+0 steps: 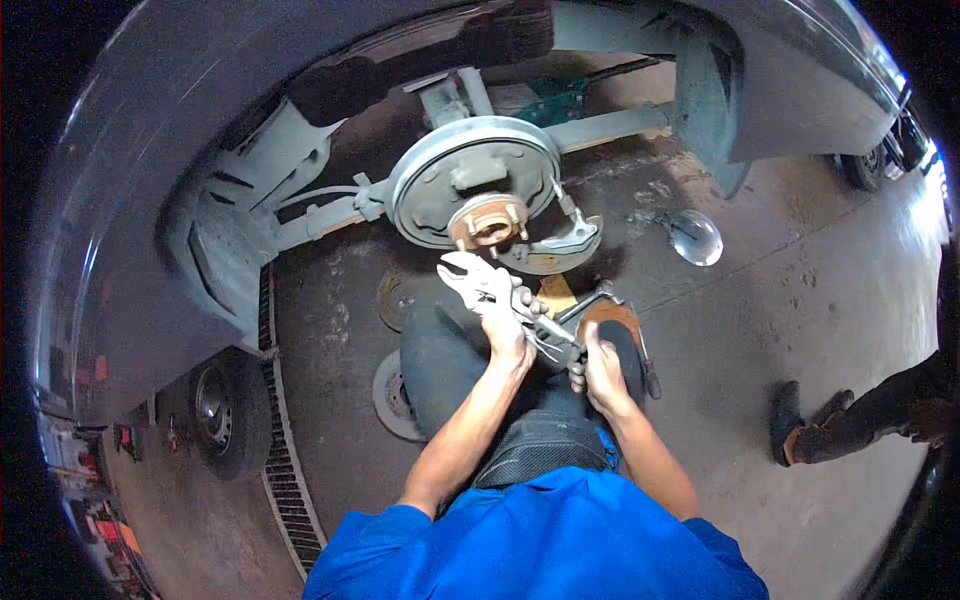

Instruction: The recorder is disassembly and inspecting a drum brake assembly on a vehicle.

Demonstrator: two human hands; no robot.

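My left hand [508,338] is closed round a pair of locking pliers [474,284], their pale jaws pointing up and left, a little apart. Around the far end of the pliers' handle my right hand [600,372] is closed, its thumb laid along the top. The jaws sit just below a rusty wheel hub [490,222] with studs, in front of a round brake backing plate [420,205]. A curved brake shoe [548,262] hangs at the plate's lower right, with a metal lever [577,238] along it. Nothing shows between the jaws.
A car fender [130,220] arches overhead. On the floor are a disc [386,400], a rust-coloured curved piece [612,318], a long-handled tool [650,375], a yellow piece [556,294] and a shiny round object [695,238]. A wheel [228,408] and drain grate [284,450] lie left; another person's leg [850,425] stands right.
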